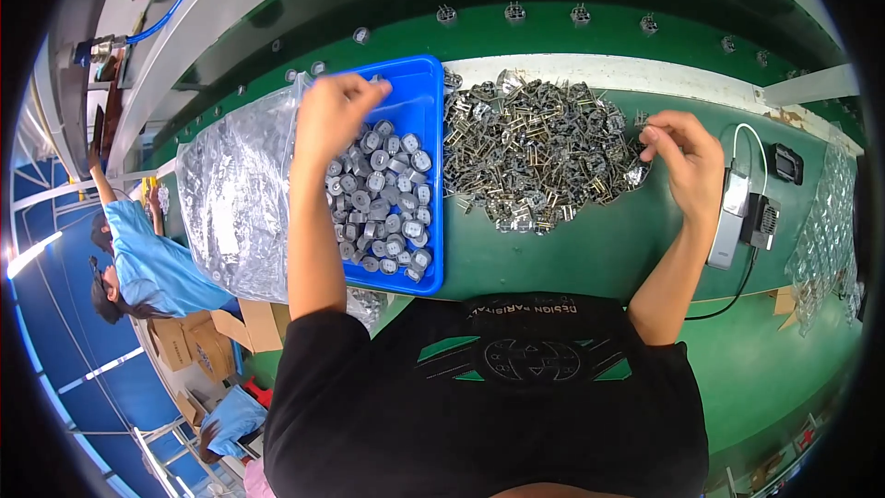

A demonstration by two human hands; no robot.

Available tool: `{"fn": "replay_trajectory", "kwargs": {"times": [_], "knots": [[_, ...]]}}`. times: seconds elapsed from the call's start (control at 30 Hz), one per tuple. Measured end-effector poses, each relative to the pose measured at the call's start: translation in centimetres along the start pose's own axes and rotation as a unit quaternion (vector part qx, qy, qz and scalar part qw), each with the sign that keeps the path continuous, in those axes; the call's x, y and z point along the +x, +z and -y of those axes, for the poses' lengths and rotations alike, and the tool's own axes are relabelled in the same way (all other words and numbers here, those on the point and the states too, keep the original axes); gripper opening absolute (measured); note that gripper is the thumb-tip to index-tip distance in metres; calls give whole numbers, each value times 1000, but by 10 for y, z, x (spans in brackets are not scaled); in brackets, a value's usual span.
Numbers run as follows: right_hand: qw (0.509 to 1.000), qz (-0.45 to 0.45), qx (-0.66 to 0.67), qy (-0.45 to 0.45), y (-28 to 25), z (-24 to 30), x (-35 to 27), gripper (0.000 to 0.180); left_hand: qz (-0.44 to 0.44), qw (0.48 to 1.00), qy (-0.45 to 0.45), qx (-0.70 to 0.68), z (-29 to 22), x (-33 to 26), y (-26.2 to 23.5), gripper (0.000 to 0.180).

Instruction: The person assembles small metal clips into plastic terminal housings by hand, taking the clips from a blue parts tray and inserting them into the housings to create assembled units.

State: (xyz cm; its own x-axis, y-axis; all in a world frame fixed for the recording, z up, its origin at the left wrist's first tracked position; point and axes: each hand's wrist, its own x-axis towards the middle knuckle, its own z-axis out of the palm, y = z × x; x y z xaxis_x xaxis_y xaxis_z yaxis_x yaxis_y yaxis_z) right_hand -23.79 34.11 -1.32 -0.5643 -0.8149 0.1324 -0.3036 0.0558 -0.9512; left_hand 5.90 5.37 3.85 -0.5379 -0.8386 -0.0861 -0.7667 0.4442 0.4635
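Note:
My left hand (334, 115) hangs over the upper left part of a blue tray (437, 175). Its fingers are closed and slightly blurred; whatever they hold is hidden. Inside the tray lie many round grey plastic caps (378, 184) with slots in their faces. My right hand (684, 161) is at the right edge of a heap of metal plug inserts with pins (539, 152). Thumb and forefinger are pinched together, and a small metal plug insert (643, 118) shows at their tips.
A clear plastic bag (235, 194) lies left of the tray. Right of my hand are a power bank (730, 221), a black adapter (761, 221) with cables, and bubble wrap (820, 240). Along the green belt (479, 23) stand spaced-out parts. People in blue work at the left.

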Motion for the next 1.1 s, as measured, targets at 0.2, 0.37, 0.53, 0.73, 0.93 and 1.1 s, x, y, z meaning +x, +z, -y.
{"fn": "replay_trajectory", "kwargs": {"times": [0.2,0.37,0.53,0.73,0.93,1.1], "knots": [[982,48,177,-40,13,-1,-1,19,96,992,58,49,2,-38,26,36],[958,70,276,-33,35,-1,0,26,111,986,110,53,7,-40,34,29],[928,83,362,5,51,-4,-2,29,94,985,134,62,0,-42,38,22],[941,118,318,14,73,10,-4,23,38,971,219,93,10,-47,44,20],[942,129,307,35,79,7,-7,20,124,962,238,56,7,-55,30,34],[944,112,307,35,74,10,-6,20,129,959,240,77,8,-52,29,37]]}}
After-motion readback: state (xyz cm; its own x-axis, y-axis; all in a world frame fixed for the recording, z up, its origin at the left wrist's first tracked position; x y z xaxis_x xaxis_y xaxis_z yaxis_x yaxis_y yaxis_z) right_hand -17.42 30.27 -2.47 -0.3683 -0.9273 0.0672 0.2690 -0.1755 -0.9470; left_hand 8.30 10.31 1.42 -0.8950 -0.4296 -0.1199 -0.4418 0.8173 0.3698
